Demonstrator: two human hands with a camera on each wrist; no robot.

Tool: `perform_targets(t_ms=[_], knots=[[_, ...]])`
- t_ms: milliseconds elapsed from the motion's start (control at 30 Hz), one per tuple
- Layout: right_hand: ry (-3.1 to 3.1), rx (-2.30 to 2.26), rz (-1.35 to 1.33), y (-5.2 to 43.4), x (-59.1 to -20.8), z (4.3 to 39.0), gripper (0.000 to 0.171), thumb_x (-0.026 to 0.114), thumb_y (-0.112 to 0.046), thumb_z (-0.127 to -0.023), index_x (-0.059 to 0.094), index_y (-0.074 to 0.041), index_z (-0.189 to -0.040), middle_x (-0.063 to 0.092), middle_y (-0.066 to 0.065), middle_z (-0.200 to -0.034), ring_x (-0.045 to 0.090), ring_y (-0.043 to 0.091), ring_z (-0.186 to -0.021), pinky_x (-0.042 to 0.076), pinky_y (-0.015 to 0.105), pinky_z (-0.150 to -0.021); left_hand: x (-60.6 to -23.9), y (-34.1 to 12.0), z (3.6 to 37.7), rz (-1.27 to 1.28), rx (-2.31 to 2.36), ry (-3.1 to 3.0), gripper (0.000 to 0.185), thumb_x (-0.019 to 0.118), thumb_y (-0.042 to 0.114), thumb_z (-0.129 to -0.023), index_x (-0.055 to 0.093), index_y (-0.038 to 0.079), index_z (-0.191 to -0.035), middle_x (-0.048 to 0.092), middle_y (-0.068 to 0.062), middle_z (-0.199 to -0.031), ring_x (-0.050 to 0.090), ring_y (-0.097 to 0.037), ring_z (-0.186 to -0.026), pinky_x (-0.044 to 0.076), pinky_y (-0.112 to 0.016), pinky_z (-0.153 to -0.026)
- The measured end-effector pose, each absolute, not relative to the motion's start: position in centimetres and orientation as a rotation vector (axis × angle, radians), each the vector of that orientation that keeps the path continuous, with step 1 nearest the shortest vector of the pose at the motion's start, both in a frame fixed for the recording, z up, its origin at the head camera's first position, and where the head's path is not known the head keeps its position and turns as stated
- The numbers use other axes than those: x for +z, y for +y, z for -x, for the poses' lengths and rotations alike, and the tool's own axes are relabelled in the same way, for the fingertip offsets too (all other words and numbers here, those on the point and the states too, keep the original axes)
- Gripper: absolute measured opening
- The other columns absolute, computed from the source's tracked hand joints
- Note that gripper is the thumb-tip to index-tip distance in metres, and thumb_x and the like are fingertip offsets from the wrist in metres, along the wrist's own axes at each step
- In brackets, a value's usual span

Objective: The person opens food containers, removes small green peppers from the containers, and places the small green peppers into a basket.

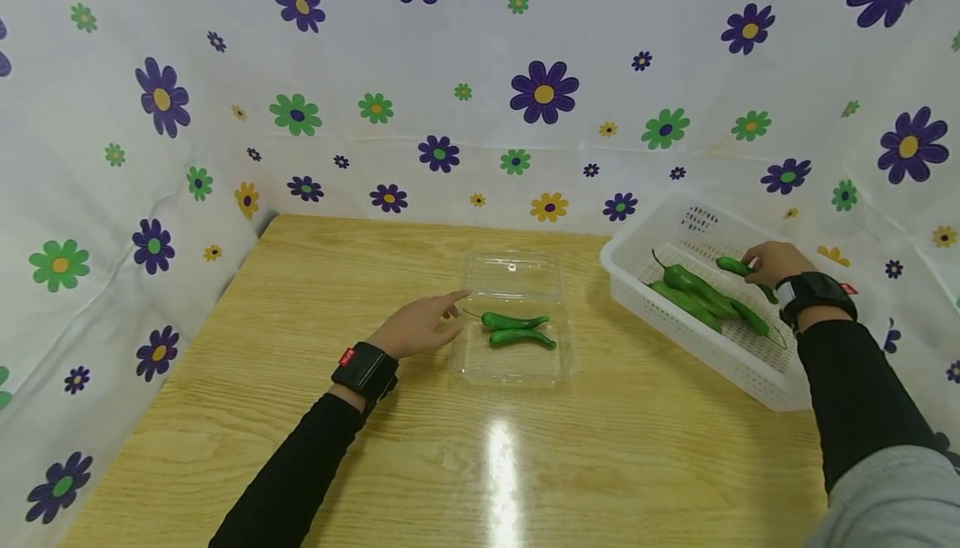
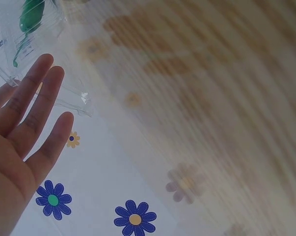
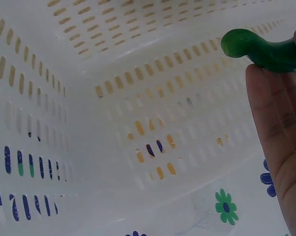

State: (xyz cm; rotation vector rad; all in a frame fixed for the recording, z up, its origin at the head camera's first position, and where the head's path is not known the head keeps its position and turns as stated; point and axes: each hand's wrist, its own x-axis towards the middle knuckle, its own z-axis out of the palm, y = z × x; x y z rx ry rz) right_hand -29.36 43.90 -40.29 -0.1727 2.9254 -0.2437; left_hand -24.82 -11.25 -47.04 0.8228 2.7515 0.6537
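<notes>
A: What's in the grip?

B: The right hand (image 1: 782,263) pinches one green pepper (image 1: 731,265), its fingers parted only by the pepper's thickness. That puts the pepper well right of the clear box (image 1: 513,369) and somewhat farther back.

A: How does it lie?

B: Aslant. Its left end points toward the box's side, slightly beyond its far edge; the other slopes rightward and nearer the person. The left hand (image 1: 420,325) is nearer the box, just at its left edge, fingers extended and parted, with no hold on anything. Whether a fingertip touches the rim, I can't tell.

A: Textures?

B: The held pepper is smooth and glossy, curving to a blunt end. Under it, right of the box, sits the white basket (image 1: 690,331), plastic with slotted walls, and inside are more peppers (image 1: 697,288), long and tapering. The box itself is thin, transparent, folded open at the back; two peppers (image 1: 517,322) lie in it close together, lengthwise left to right.

A: Farther out?

B: Below the box, a shiny wood-grained table (image 1: 390,465); behind it, creased flower-print cloth (image 1: 472,39).
</notes>
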Motion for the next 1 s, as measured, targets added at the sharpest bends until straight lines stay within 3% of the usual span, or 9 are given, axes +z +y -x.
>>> perform_targets(t_ms=[333,667,1000], knots=[[2.863,-0.221,0.07,46.1,-44.0,29.1,0.033,0.067,0.0,-0.079,0.06,0.017,-0.106,0.063,0.032,-0.089,0.061,0.038,-0.075,0.052,0.041,-0.061,-46.8,-11.1,24.6,-0.823,0.655,2.749,0.058,0.051,0.03,-0.096,0.031,0.018,-0.148,0.063,-0.01,-0.118,0.06,-0.027,-0.107,0.05,-0.045,-0.09],[2.869,-0.241,0.041,45.6,-44.8,28.7,0.031,0.067,0.001,-0.08,0.06,0.017,-0.106,0.062,0.034,-0.094,0.061,0.04,-0.078,0.052,0.04,-0.062,-47.0,-11.2,24.6,-0.82,0.667,2.754,0.057,0.051,0.032,-0.096,0.031,0.02,-0.148,0.062,-0.01,-0.117,0.06,-0.026,-0.107,0.05,-0.044,-0.09],[2.839,-0.211,0.06,45.5,-45.2,28.8,0.023,0.064,0.002,-0.081,0.063,0.015,-0.1,0.064,0.03,-0.087,0.062,0.037,-0.076,0.052,0.041,-0.063,-47.2,-11.3,24.6,-0.824,0.676,2.757,0.057,0.05,0.033,-0.096,0.03,0.02,-0.148,0.062,-0.01,-0.117,0.06,-0.025,-0.106,0.05,-0.044,-0.089]])
